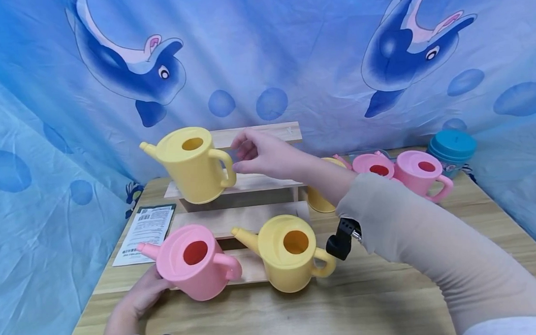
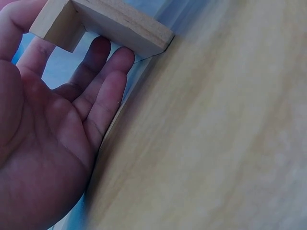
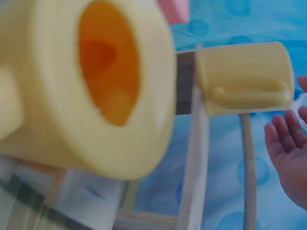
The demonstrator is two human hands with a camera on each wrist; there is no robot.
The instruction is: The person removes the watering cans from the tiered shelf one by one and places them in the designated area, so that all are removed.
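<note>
Closest to the camera, the beige sleeve (image 1: 407, 226) leads to my right hand (image 1: 267, 155). Its fingers are loosely bent, slightly spread, pinching nothing. Just left of them the upper yellow watering can (image 1: 186, 170) stands upright on the wooden shelf (image 1: 264, 182), spout leftward, handle towards them. My left hand (image 1: 146, 292), farther away, lies relaxed beside the pink watering can (image 1: 196, 276). Below is the table (image 1: 335, 315); behind, a blue curtain (image 1: 290, 48).

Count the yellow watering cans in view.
3: the upper can, on the wooden rack, beside the right hand; the front can, right of a pink can; the rear can, partly behind the right forearm. Others could hide behind that arm.
</note>
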